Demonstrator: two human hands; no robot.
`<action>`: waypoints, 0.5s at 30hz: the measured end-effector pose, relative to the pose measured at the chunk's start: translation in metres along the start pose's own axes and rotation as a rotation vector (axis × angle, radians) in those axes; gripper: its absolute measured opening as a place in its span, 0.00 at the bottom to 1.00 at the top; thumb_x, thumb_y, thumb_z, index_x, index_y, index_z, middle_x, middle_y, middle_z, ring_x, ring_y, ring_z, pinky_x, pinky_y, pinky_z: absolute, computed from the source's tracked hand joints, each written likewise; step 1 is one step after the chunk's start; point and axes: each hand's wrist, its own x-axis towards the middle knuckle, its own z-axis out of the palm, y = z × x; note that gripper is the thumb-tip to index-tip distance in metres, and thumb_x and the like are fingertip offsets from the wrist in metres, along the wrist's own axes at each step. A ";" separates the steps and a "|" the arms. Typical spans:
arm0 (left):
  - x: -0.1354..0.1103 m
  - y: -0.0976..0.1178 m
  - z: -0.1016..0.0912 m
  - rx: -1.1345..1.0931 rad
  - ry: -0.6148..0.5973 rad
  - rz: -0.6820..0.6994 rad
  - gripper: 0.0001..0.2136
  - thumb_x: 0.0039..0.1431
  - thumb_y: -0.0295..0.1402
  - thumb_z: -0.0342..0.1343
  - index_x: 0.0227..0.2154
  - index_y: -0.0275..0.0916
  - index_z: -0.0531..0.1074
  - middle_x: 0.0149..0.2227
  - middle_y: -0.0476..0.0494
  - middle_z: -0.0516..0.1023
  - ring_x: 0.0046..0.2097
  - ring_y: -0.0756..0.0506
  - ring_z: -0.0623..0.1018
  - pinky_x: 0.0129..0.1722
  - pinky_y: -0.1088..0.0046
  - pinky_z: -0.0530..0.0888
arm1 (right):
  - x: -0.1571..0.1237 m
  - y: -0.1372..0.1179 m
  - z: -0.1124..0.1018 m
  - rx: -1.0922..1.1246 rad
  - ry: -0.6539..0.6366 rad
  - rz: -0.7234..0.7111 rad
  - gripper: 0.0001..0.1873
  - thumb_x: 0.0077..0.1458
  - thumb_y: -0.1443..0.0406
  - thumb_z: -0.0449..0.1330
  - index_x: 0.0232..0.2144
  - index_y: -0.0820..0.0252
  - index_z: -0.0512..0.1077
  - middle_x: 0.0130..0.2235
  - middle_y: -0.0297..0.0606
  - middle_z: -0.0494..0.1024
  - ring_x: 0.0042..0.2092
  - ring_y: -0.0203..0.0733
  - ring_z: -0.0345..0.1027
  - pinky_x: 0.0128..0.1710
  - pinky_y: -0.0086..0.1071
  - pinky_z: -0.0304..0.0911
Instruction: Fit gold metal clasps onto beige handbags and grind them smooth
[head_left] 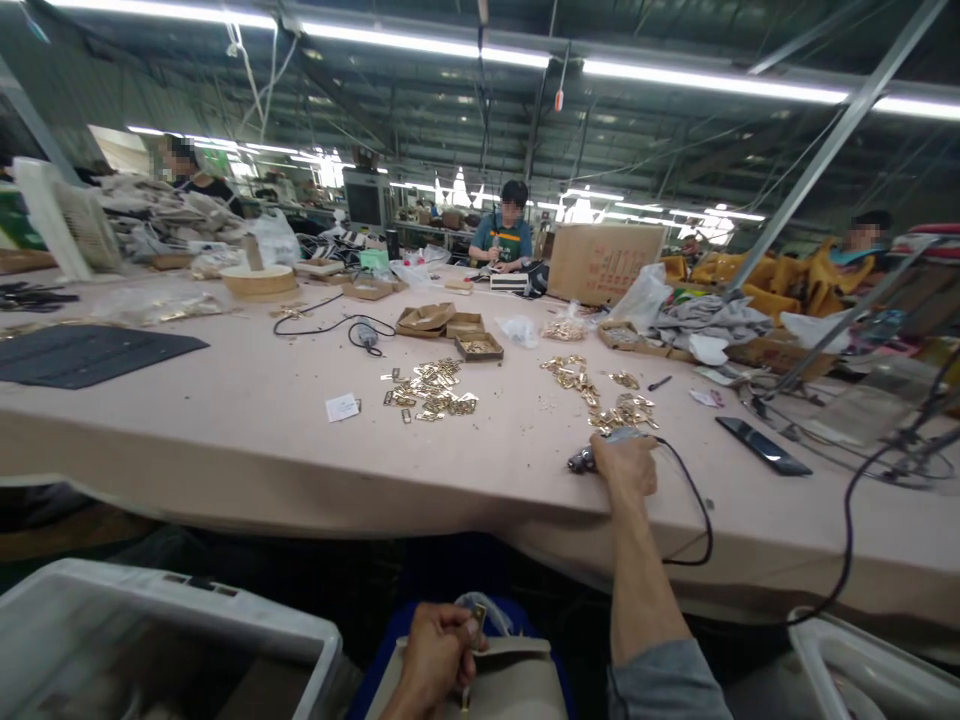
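My right hand [628, 466] reaches out over the table's front part, closed around a grey corded electric screwdriver [580, 460] whose tip points left. Its black cord [705, 515] loops down past the table edge. Low in the view, my left hand [437, 655] pinches a small gold metal plate [478, 616] at the top edge of a beige bag-like piece [514, 685]. Behind that edge shows a bit of clear plastic. Loose gold metal fittings lie in a heap [431, 388] mid-table, with another heap [621, 410] just beyond my right hand.
Small cardboard boxes [480, 348] and a second corded tool [366, 333] lie farther back. A black phone [763, 446] is at the right. White bins [322, 640] flank me below the table [247, 440]. A co-worker [504, 235] sits opposite beside a large carton [604, 262].
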 end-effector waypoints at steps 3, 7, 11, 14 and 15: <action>-0.001 0.001 -0.001 -0.004 -0.003 -0.009 0.19 0.42 0.49 0.59 0.15 0.35 0.76 0.11 0.43 0.68 0.13 0.51 0.62 0.16 0.74 0.57 | 0.005 0.011 0.007 0.237 0.026 0.079 0.51 0.37 0.48 0.73 0.57 0.71 0.63 0.48 0.65 0.77 0.53 0.68 0.74 0.48 0.52 0.73; 0.000 0.001 -0.004 -0.004 -0.008 -0.022 0.21 0.41 0.50 0.61 0.16 0.33 0.76 0.11 0.42 0.68 0.12 0.51 0.62 0.16 0.74 0.57 | 0.011 0.025 0.013 0.980 -0.095 0.098 0.30 0.34 0.58 0.74 0.40 0.63 0.71 0.36 0.42 0.79 0.38 0.51 0.76 0.29 0.37 0.74; 0.001 -0.001 -0.007 -0.009 -0.019 -0.006 0.21 0.43 0.51 0.62 0.17 0.34 0.77 0.11 0.43 0.68 0.13 0.51 0.62 0.16 0.74 0.57 | 0.006 0.028 0.012 1.520 -0.468 0.123 0.20 0.35 0.72 0.70 0.34 0.61 0.71 0.32 0.31 0.76 0.32 0.38 0.72 0.33 0.33 0.76; 0.000 -0.003 -0.009 -0.011 -0.053 0.012 0.20 0.47 0.49 0.61 0.18 0.33 0.77 0.11 0.44 0.69 0.13 0.51 0.62 0.17 0.75 0.57 | 0.003 0.028 0.011 1.682 -0.697 0.201 0.17 0.43 0.72 0.68 0.37 0.59 0.71 0.35 0.32 0.78 0.34 0.38 0.74 0.46 0.46 0.78; 0.000 -0.004 -0.010 -0.013 -0.063 0.005 0.20 0.47 0.49 0.61 0.19 0.34 0.77 0.11 0.44 0.69 0.13 0.52 0.62 0.16 0.75 0.57 | 0.003 0.028 0.011 1.705 -0.711 0.217 0.16 0.45 0.72 0.68 0.39 0.59 0.71 0.36 0.32 0.78 0.35 0.38 0.75 0.47 0.48 0.77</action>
